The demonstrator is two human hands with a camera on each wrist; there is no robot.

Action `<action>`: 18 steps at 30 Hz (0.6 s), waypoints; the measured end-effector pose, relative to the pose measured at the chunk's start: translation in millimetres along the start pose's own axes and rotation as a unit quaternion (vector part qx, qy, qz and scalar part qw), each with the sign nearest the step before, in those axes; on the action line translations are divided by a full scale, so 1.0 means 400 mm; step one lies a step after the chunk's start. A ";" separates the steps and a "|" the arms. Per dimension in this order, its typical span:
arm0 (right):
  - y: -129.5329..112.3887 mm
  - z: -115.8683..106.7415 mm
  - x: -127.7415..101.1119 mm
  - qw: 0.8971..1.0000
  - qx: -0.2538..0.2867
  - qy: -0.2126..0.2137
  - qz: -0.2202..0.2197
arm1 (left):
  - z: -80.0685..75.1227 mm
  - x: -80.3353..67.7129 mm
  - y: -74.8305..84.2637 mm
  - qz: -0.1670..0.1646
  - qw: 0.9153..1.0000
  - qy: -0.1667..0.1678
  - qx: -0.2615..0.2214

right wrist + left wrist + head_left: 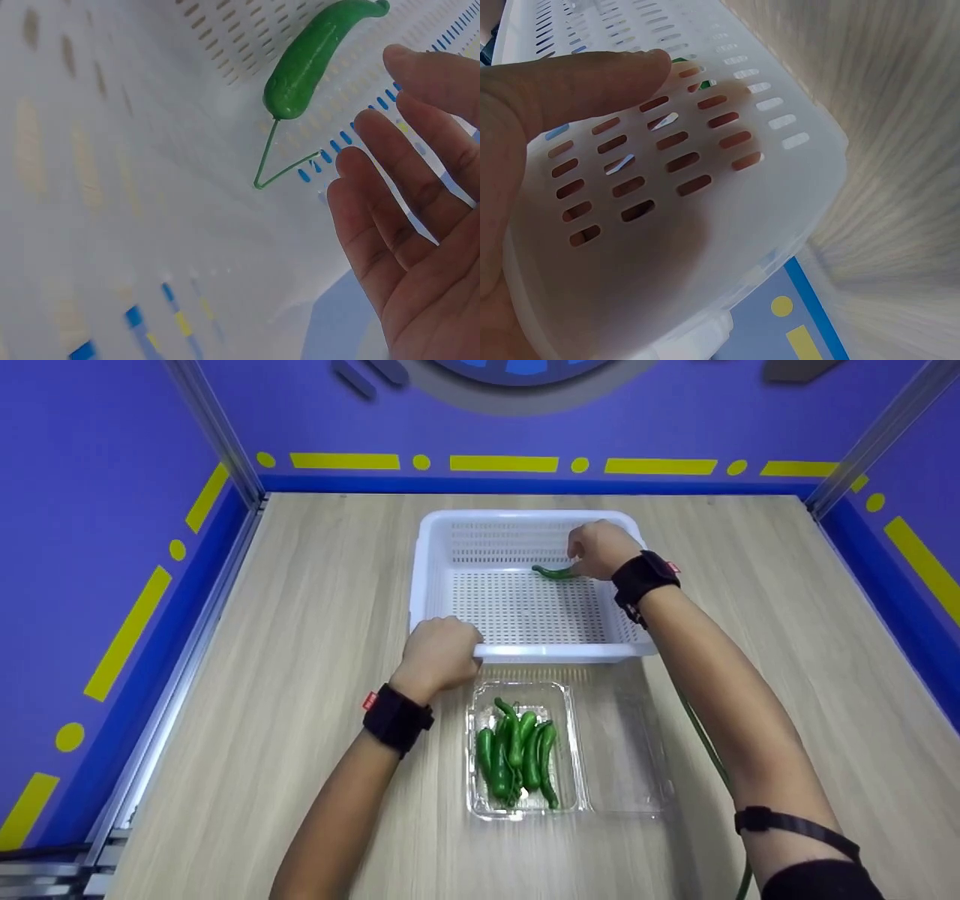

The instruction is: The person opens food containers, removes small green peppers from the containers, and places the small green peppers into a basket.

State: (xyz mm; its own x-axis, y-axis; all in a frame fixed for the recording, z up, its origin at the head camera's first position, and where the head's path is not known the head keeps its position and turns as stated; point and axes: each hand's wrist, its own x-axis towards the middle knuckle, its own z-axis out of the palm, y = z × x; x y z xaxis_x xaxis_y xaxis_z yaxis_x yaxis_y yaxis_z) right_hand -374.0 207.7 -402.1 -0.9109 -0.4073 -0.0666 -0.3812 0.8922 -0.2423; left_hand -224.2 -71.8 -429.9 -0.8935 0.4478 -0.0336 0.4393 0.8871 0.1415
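A single green chili pepper (553, 574) lies in the white plastic basket (555, 651). My right hand (604, 549) is inside the basket's right side. In the right wrist view its fingers (401, 180) are spread loosely, apart from the pepper (311, 64), whose thin stem is bent in a V. My left hand (442, 656) grips the basket's near left corner. From the left wrist view, the thumb (622, 79) presses the slotted wall (765, 210) from outside while the other fingers show through the slots behind it.
Nearer to me sits a clear plastic clamshell box (577, 750), its lid (626, 757) folded open to the right. Several green chili peppers (517, 750) lie in its left half. A green cord (705, 727) runs beside my right forearm. Blue-purple walls (480, 427) enclose the wooden table (330, 607).
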 end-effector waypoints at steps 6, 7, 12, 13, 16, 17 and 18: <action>0.004 -0.007 -0.014 1.000 0.010 0.014 -0.013 | 0.002 0.003 0.003 0.007 1.000 0.006 0.003; 0.005 -0.007 -0.016 1.000 0.011 0.018 -0.015 | 0.002 0.004 0.003 0.007 1.000 0.007 0.003; 0.003 -0.013 -0.022 0.999 0.020 0.025 -0.019 | 0.002 0.005 0.004 0.001 1.000 0.003 0.003; 0.000 -0.015 -0.023 0.999 0.021 0.024 -0.019 | 0.001 0.005 0.004 -0.001 1.000 0.002 0.002; -0.012 -0.023 -0.026 0.999 0.020 0.020 -0.021 | 0.001 0.004 0.003 -0.003 1.000 -0.001 0.001; -0.016 -0.025 -0.027 0.999 0.019 0.020 -0.022 | 0.001 0.003 0.002 -0.003 1.000 -0.002 0.001; -0.019 -0.026 -0.028 0.999 0.018 0.020 -0.024 | 0.002 0.003 0.001 -0.004 1.000 -0.003 0.001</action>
State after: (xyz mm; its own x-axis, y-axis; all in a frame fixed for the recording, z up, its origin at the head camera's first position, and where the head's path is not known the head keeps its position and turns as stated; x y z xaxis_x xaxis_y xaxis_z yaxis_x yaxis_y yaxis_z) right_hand -362.8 207.4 -389.3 -0.8971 -0.4415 -0.0162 -0.4200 0.8636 -0.2788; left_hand -224.9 -70.8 -430.6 -0.8968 0.4407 -0.0398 0.4318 0.8912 0.1388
